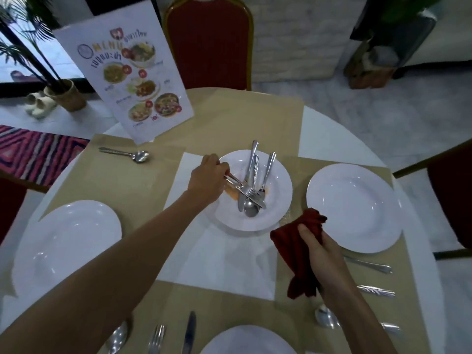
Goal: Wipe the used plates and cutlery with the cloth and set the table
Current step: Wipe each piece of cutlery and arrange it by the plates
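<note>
The cutlery handle (231,179) pinched by the left hand (208,178) cannot be identified; the right hand (325,259) clutches the red cloth (293,249), wrist half-covering a spoon (323,316).

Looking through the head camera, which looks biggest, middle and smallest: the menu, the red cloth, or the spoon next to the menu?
1. menu
2. red cloth
3. spoon
The menu stands farther off than the cloth, yet looks biggest anyway.

Place: restaurant dining room.
Menu card (127,80): standing, printed with dish photos, beyond the left hand (208,178).
Banquet chair (208,44): red, gold-framed, farther beyond.
Table (332,139): round, laid with placemats (229,118).
</note>
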